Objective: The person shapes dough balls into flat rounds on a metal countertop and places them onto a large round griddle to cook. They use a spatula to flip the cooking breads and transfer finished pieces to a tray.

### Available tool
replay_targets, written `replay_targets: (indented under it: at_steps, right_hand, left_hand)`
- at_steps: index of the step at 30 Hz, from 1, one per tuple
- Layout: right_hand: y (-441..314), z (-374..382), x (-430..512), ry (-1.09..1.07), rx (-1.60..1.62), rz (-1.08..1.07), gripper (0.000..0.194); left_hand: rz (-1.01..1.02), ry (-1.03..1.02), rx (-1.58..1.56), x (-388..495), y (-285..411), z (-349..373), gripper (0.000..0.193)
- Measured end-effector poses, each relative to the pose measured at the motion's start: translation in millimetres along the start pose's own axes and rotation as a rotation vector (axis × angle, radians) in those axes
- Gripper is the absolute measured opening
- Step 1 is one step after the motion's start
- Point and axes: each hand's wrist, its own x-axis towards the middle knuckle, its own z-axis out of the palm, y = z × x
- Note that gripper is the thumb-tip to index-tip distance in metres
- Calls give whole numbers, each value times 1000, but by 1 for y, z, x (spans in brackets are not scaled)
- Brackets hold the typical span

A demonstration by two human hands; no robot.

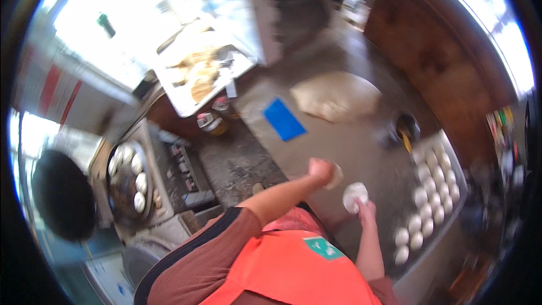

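Note:
My left hand (322, 170) is closed around a piece of pale dough (337, 177) that shows past its far side. A little to the right, my right hand (366, 210) grips the edge of a flattened round of white dough (355, 195). Both hands are over the brown worktop (326, 144). Beyond them lies a large, smooth mound of dough (336, 95), with a flat blue rectangular piece (284, 119) on its left. Several dough balls (430, 184) stand in rows on a tray at the right.
A dark bowl (407, 125) with a yellow handle in it sits behind the tray. At the upper left are a white tray (182, 108) of browned food and lidded jars (213, 123). A round pan (127, 182) holds dough pieces at the left, near a dark round object (63, 195).

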Motion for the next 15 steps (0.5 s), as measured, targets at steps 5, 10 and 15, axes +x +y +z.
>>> replay_targets:
  at_steps: [5,10,15]
  right_hand:
    - [-41,15,-24,72,-445,-633,45]
    - [-131,84,-54,-519,164,-309,36]
    - [-211,238,-140,-988,190,-235,41]
  left_hand:
    - [329,210,-946,-46,-76,61,22]
    - [45,342,-1809,-168,-192,82,41]
    - [-147,785,-2413,-319,-354,135,30]
